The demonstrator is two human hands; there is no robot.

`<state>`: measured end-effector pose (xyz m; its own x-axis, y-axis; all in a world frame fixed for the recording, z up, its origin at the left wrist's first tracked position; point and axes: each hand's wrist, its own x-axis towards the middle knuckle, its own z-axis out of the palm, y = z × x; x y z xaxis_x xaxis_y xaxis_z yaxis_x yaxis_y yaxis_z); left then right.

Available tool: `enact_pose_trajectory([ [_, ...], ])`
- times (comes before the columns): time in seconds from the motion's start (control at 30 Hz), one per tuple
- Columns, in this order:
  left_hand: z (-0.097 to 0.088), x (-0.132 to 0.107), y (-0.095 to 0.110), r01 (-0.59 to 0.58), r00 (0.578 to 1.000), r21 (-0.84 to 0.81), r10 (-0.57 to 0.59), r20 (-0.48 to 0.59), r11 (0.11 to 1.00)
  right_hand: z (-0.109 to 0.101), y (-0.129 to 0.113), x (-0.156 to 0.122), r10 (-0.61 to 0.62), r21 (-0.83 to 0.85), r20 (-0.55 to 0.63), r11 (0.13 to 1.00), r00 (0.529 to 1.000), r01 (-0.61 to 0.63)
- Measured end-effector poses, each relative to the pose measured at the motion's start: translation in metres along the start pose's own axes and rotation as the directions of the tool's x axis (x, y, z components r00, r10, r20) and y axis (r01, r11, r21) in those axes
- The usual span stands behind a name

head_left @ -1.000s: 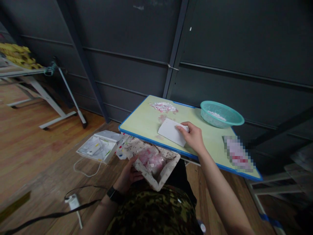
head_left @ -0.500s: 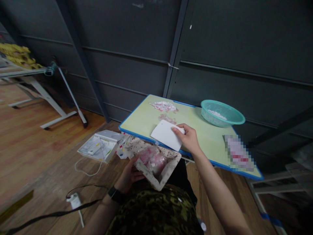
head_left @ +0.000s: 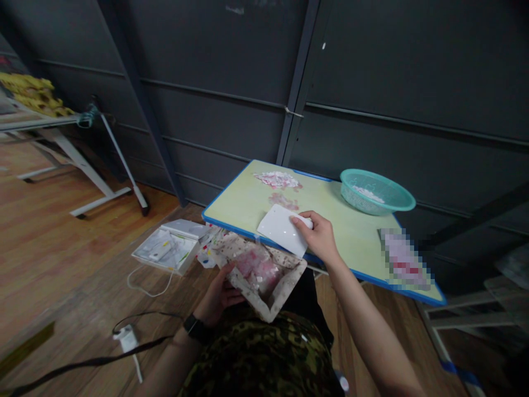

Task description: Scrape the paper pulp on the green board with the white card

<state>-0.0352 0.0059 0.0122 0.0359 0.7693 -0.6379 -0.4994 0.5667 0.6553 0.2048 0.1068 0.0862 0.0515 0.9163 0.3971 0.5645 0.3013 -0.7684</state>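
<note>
My right hand (head_left: pixel 320 236) is closed around the handle edge of a white scraper (head_left: pixel 281 229), thumb on top. The scraper is tilted over the front edge of the yellow-green tabletop (head_left: pixel 235 198). Just below it, my left hand (head_left: pixel 223 289) grips the left side of a speckled open box (head_left: pixel 285 289). Crumpled clear wrapping and pink-and-white bits (head_left: pixel 258 264) lie inside the box. On the tabletop, a pile of small white and pink pieces (head_left: pixel 276 179) sits toward the back, and a thinner pinkish scatter (head_left: pixel 284 201) lies nearer the scraper.
A green plastic basket (head_left: pixel 397 201) with white pieces inside stands at the table's back right. A blurred-out packet (head_left: pixel 403 259) lies at the right edge. On the floor are an open white box (head_left: pixel 165 248) and a power strip (head_left: pixel 127 339). Dark panels (head_left: pixel 223 77) stand behind the table.
The scraper has shifted very slightly right and down, with a few small bright specks now showing on its face. The box and my left hand stay in place.
</note>
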Motion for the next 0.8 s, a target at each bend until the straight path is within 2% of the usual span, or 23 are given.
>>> enact_pose_trajectory([
  [0.1, -0.001, 0.001, 0.0, -0.008, 1.0, -0.012, 0.008, 0.0, 1.0, 0.002, 0.002, 0.002, 0.008, -0.008, -0.048, 1.0, 0.999, -0.008],
  [0.27, 0.0, 0.0, 0.0, -0.016, 1.0, -0.017, 0.016, -0.019, 1.0, 0.005, 0.0, -0.002, -0.017, 0.044, 0.116, 0.999, 0.993, 0.012],
  [0.33, 0.001, -0.001, 0.0, -0.027, 1.0, -0.024, 0.027, -0.011, 0.999, -0.001, 0.0, 0.003, -0.002, 0.097, 0.112, 0.995, 0.994, -0.009],
  [0.47, 0.0, 0.0, -0.001, -0.02, 1.0, -0.02, 0.02, -0.007, 1.0, -0.032, 0.018, 0.034, 0.059, 0.142, -0.11, 0.989, 0.992, -0.043],
  [0.57, -0.002, 0.003, -0.002, -0.004, 1.0, -0.009, 0.004, -0.001, 1.0, -0.06, 0.043, 0.061, 0.036, 0.05, -0.305, 0.998, 0.952, -0.022],
  [0.67, -0.002, 0.004, -0.002, 0.02, 1.0, 0.013, -0.021, 0.014, 1.0, -0.077, 0.067, 0.074, -0.01, -0.103, -0.376, 0.994, 0.927, -0.031],
  [0.8, 0.0, 0.003, 0.0, 0.03, 0.999, 0.026, -0.031, 0.028, 0.999, -0.076, 0.083, 0.079, -0.03, -0.214, -0.414, 0.975, 0.91, -0.066],
])
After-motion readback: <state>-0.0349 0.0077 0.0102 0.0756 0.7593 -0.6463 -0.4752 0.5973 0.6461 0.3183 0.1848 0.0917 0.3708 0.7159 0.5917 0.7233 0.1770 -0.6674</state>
